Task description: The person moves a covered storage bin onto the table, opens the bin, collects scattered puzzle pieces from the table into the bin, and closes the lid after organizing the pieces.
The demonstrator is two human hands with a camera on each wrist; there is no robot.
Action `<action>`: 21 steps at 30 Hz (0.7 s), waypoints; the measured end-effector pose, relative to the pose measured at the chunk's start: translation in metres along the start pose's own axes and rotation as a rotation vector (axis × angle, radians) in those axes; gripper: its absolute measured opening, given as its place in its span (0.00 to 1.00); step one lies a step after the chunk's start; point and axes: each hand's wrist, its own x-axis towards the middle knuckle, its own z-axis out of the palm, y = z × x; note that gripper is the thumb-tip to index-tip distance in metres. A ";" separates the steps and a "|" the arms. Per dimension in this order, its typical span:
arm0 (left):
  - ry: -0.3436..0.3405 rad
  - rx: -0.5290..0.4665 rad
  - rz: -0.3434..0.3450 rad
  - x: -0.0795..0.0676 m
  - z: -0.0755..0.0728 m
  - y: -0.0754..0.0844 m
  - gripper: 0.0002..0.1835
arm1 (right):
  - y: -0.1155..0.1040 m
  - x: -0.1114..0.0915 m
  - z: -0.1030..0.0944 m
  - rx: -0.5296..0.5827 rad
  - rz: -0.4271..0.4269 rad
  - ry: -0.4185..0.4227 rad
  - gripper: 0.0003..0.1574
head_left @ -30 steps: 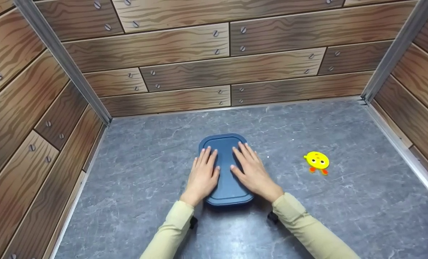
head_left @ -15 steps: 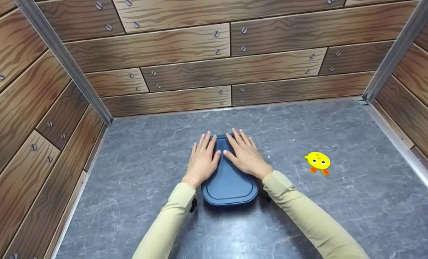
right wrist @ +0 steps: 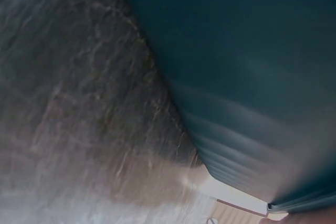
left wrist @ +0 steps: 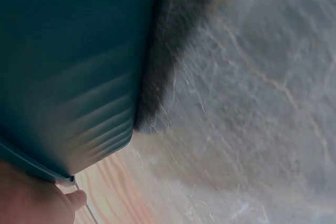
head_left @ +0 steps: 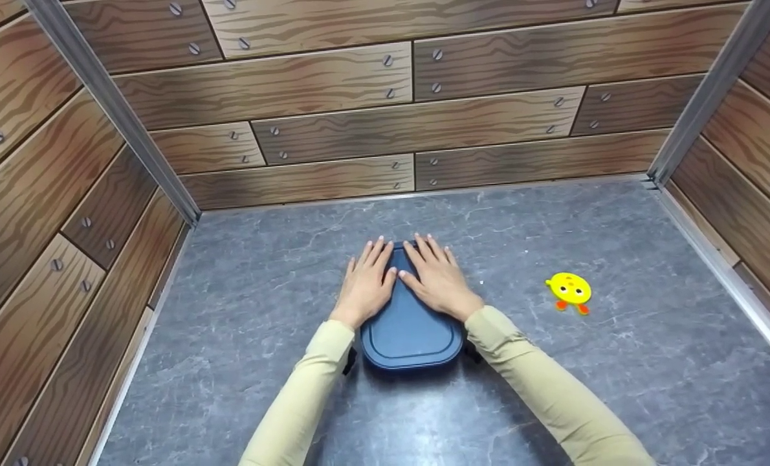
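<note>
A blue lidded container (head_left: 413,336) sits on the grey marbled surface, its long side pointing away from me. My left hand (head_left: 364,288) lies flat on the far left part of its lid, fingers straight and pointing away. Mirroring it, my right hand (head_left: 441,281) rests on the far right part, thumb close to the left thumb. The far end of the lid is mostly covered by the hands. In the left wrist view the container's ribbed side wall (left wrist: 89,93) shows beneath the hand; the right wrist view shows the opposite wall (right wrist: 241,103).
A flat yellow chick-shaped piece (head_left: 570,288) with orange feet lies on the surface to the right. Wood-patterned walls (head_left: 333,139) stand at the back and both sides, joined by grey metal corner posts (head_left: 715,97).
Both hands have slid forward along the lid toward its far end and closer together, mostly in the first half second. The container and the yellow piece stay in place.
</note>
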 end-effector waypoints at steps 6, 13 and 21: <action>-0.034 0.044 -0.013 -0.002 0.001 0.002 0.29 | 0.001 -0.002 0.001 -0.006 -0.002 0.002 0.39; -0.037 0.092 -0.015 -0.001 0.000 0.002 0.28 | 0.000 0.001 0.003 -0.033 -0.001 -0.003 0.40; -0.030 0.077 -0.021 -0.005 0.000 0.002 0.29 | 0.000 -0.001 0.003 -0.016 0.009 0.013 0.39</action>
